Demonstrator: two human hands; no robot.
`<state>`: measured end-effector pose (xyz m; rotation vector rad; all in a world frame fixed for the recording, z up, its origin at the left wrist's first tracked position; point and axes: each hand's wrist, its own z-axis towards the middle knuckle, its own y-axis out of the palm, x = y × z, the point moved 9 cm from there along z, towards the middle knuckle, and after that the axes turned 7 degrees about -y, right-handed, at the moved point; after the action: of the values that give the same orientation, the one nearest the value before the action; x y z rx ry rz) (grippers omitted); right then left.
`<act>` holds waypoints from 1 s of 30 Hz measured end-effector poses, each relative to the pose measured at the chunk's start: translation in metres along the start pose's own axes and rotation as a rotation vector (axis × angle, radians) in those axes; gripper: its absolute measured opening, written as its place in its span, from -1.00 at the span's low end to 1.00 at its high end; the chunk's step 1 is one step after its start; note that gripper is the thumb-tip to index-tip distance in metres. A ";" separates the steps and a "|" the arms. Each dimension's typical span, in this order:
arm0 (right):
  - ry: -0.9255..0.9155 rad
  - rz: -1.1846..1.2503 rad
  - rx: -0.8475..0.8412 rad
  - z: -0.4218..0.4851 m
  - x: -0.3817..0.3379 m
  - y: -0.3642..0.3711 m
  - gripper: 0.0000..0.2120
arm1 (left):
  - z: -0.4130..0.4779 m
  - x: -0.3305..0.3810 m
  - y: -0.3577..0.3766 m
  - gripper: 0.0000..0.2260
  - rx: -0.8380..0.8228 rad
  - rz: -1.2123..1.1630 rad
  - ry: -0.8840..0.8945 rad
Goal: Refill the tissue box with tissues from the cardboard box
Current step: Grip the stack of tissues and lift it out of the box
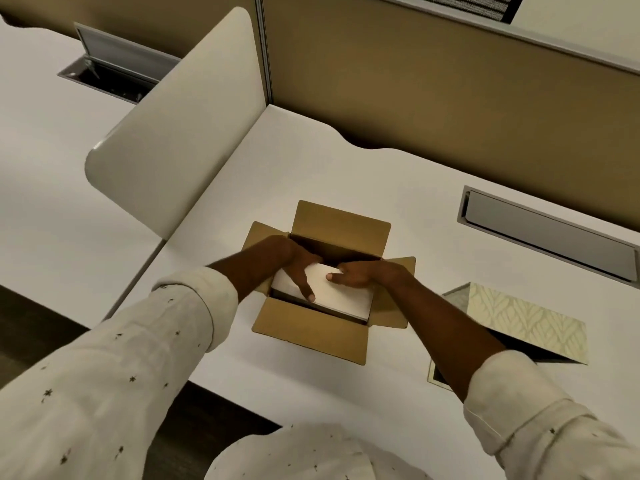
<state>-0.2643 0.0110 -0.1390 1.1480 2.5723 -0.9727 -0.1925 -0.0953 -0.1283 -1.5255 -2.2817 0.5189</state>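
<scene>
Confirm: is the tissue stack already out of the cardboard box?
No, both hands grip the white tissue stack while it sits inside the open cardboard box.

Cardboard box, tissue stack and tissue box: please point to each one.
cardboard box (pixel 311 332), head view, on its near flap.
tissue stack (pixel 341 294), head view, on its white top.
tissue box (pixel 530 320), head view, on its patterned side.

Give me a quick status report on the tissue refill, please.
Both hands, left hand and right hand, gripping tissue stack inside cardboard box. Tissue box waiting right. Nothing obstructing.
</scene>
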 end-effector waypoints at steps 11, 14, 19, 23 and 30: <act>-0.001 0.119 -0.136 0.013 0.010 0.002 -0.30 | 0.008 0.007 0.001 -0.12 -0.143 -0.010 0.015; 0.014 0.185 -0.196 0.014 0.018 0.010 -0.29 | 0.011 0.011 0.009 -0.10 -0.176 0.014 -0.009; 0.000 0.154 -0.262 0.012 0.016 0.020 -0.34 | 0.017 0.014 0.015 -0.07 -0.174 0.047 -0.025; -0.033 0.167 -0.259 0.011 0.011 0.020 -0.35 | 0.011 0.016 0.008 -0.14 -0.116 0.027 0.009; -0.054 0.193 -0.183 0.014 0.014 0.016 -0.34 | 0.009 0.021 0.014 0.00 -0.102 0.034 0.067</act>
<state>-0.2642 0.0184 -0.1628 1.2714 2.3960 -0.7005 -0.1933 -0.0716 -0.1415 -1.6075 -2.2662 0.3599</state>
